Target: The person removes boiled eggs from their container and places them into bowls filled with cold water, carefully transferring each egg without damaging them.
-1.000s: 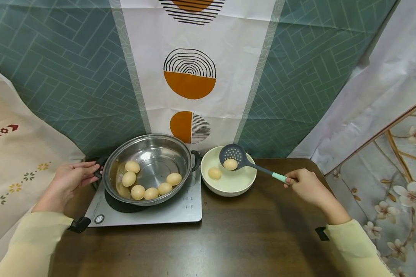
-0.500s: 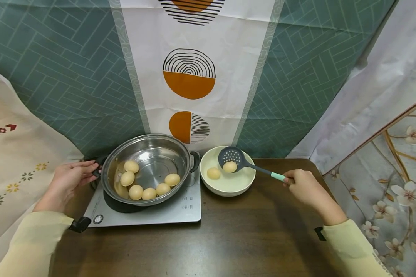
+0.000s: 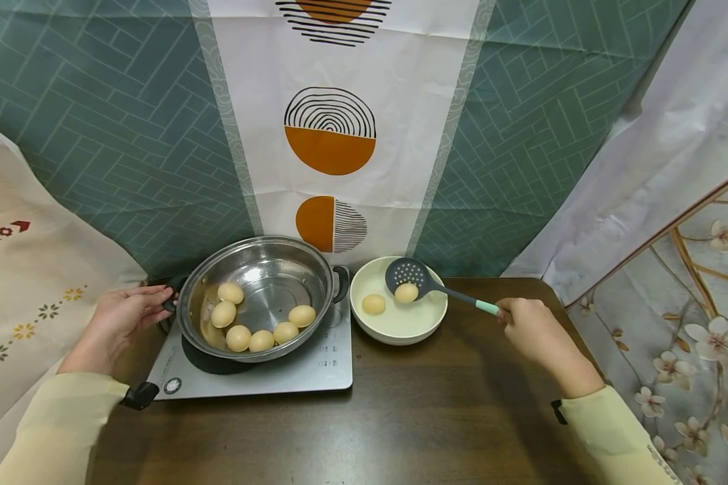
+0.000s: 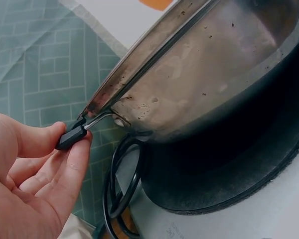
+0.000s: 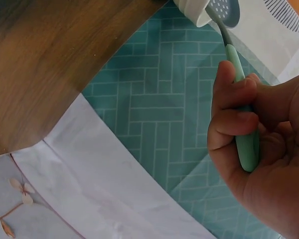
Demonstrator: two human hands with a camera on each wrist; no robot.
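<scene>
My left hand (image 3: 124,320) pinches the black side handle (image 4: 72,137) of a wide steel pot (image 3: 273,286) between thumb and fingers. Several pale brown eggs (image 3: 238,337) lie in the pot along its left and near sides. With its fingers curled round the mint green grip, my right hand (image 3: 534,330) holds a grey slotted skimmer (image 5: 246,144). Over the right part of a cream bowl (image 3: 412,327), the skimmer's perforated head carries one egg (image 3: 406,292) near its lower edge. Another egg (image 3: 373,304) lies in the bowl, left of the skimmer.
Beneath the pot is a silver induction cooktop (image 3: 255,384) with a black round plate (image 4: 199,194). A looped black cable (image 4: 112,184) hangs beside it. The brown wooden table (image 3: 400,417) extends in front, and a patterned cloth (image 3: 400,168) hangs behind the pot and bowl.
The skimmer head has shifted slightly within the bowl, its egg still on it. My left hand keeps its grip on the pot handle, and the eggs in the pot have stayed put.
</scene>
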